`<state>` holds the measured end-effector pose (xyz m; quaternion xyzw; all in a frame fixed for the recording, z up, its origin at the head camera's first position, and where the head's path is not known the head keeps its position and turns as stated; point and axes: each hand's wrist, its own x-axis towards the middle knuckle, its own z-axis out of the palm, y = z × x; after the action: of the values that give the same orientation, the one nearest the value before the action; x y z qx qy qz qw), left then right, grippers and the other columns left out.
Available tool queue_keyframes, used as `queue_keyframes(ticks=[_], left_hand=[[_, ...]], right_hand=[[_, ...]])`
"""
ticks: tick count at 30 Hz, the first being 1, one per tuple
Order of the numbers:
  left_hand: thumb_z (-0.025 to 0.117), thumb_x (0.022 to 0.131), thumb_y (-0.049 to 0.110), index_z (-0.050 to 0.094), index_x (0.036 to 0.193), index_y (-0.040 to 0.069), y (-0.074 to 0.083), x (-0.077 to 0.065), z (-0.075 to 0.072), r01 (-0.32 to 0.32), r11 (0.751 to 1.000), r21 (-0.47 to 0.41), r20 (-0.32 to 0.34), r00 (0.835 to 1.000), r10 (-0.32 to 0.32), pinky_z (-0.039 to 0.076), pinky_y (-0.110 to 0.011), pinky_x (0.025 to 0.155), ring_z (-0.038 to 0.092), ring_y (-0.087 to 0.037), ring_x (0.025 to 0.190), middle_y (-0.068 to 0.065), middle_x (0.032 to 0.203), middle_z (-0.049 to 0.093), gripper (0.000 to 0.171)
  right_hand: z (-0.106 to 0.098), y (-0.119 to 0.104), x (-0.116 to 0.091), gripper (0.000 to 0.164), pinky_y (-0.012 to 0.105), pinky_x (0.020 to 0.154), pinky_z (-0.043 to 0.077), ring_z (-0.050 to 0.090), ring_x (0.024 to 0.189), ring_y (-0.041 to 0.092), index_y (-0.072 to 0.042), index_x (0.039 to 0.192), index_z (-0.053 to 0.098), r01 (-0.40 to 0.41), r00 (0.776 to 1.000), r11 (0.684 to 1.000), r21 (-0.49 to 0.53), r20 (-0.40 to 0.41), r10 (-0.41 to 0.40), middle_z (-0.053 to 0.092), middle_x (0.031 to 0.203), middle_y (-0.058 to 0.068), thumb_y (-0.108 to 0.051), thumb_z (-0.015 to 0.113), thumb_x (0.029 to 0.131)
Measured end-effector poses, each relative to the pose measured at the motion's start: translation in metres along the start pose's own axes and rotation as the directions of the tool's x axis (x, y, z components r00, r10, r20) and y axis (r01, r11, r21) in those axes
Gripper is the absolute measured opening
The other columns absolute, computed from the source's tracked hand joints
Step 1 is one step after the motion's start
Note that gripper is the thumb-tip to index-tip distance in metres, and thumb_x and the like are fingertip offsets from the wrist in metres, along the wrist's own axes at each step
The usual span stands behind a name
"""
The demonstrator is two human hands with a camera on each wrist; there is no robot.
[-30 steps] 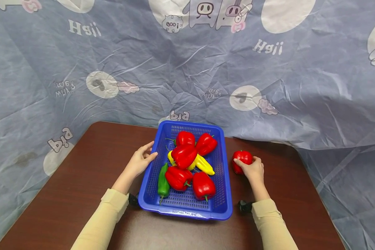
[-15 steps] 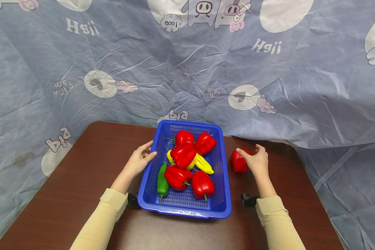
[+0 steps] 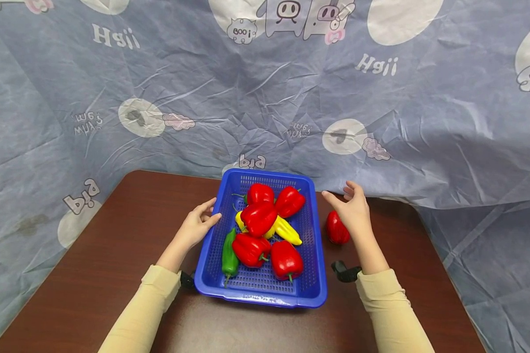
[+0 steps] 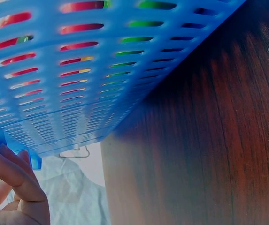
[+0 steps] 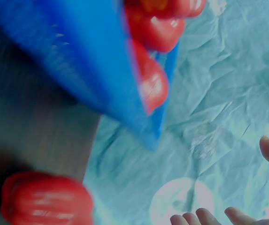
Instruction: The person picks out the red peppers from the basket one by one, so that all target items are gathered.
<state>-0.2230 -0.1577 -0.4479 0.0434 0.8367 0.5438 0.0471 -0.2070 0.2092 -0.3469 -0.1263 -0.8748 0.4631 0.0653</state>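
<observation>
A blue perforated plastic basket (image 3: pixel 258 297) stands on the table. It contains several red bell peppers (image 3: pixel 287 261), a long green pepper (image 3: pixel 230 257) and yellow pepper (image 3: pixel 288 232) partly covered by a red one. My left hand (image 3: pixel 196 226) holds the basket's left rim, thumb at the top edge; in the left wrist view its curled fingers (image 4: pixel 14 176) meet the rim. To the right of the basket, another red bell pepper (image 3: pixel 337 228) lies on the table. My right hand (image 3: pixel 355 212) is raised over it, thumb and fingers spread, holding nothing.
The dark brown wooden table (image 3: pixel 92 255) extends to both sides of the basket. Behind it hangs a wrinkled grey-blue cloth (image 3: pixel 256 98) with cartoon prints, reaching down to the table's back edge. Dark wrist devices (image 3: pixel 345 271) are worn at the sleeves.
My right hand has let go of the red bell pepper beside the basket and risen up and away from it. That pepper stays on the table. My left hand stays at the rim.
</observation>
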Motion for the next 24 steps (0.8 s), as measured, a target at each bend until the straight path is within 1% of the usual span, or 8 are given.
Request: queue_keyframes(ticks=[5,10,19,22,24], left_hand=[[0.062,0.098,0.019,0.037,0.152,0.007,0.0,0.0,0.0,0.007,1.0,-0.001,0.005,1.0,-0.007,0.056,-0.025,0.071,0.063,-0.013,0.084,-0.022,0.131,0.051,0.061],[0.062,0.098,0.019,0.037,0.152,0.007,0.001,0.0,-0.001,0.005,1.0,0.004,0.004,1.0,-0.005,0.055,-0.025,0.071,0.063,-0.015,0.084,-0.022,0.13,0.052,0.06],[0.062,0.098,0.018,0.037,0.152,0.009,0.002,0.0,-0.001,0.013,1.0,0.007,0.008,1.0,-0.013,0.057,-0.028,0.073,0.064,-0.015,0.083,-0.022,0.131,0.053,0.061],[0.062,0.098,0.017,0.037,0.152,0.007,0.001,0.0,0.0,0.004,1.0,0.002,0.004,1.0,-0.004,0.057,-0.028,0.073,0.064,-0.015,0.083,-0.023,0.131,0.053,0.06],[0.062,0.098,0.017,0.037,0.152,0.006,0.0,0.001,0.0,-0.002,1.0,0.009,0.004,1.0,0.002,0.057,-0.028,0.074,0.063,-0.015,0.084,-0.024,0.132,0.052,0.06]], right_hand=[[0.011,-0.017,-0.007,0.081,0.049,0.115,0.034,0.038,0.142,0.034,-0.008,0.155,0.027,0.069,0.996,0.997,0.037,0.054,-0.071,0.036,0.156,0.017,-0.037,0.068,0.092],[0.028,-0.03,-0.014,0.077,0.046,0.113,0.038,0.04,0.141,0.033,-0.007,0.153,0.03,0.147,0.983,0.988,0.052,0.105,-0.151,0.039,0.154,0.016,-0.031,0.07,0.091],[0.053,-0.036,-0.02,0.075,0.047,0.11,0.041,0.043,0.138,0.033,-0.005,0.149,0.036,0.253,0.947,0.965,0.068,0.186,-0.261,0.04,0.152,0.014,-0.023,0.075,0.087],[0.059,-0.036,-0.022,0.075,0.048,0.111,0.041,0.042,0.137,0.033,-0.006,0.149,0.036,0.295,0.928,0.954,0.055,0.223,-0.299,0.04,0.152,0.014,-0.018,0.074,0.086],[0.063,-0.036,-0.024,0.075,0.051,0.108,0.043,0.043,0.135,0.035,-0.008,0.149,0.036,0.326,0.912,0.945,0.022,0.257,-0.321,0.04,0.15,0.015,-0.014,0.073,0.085]])
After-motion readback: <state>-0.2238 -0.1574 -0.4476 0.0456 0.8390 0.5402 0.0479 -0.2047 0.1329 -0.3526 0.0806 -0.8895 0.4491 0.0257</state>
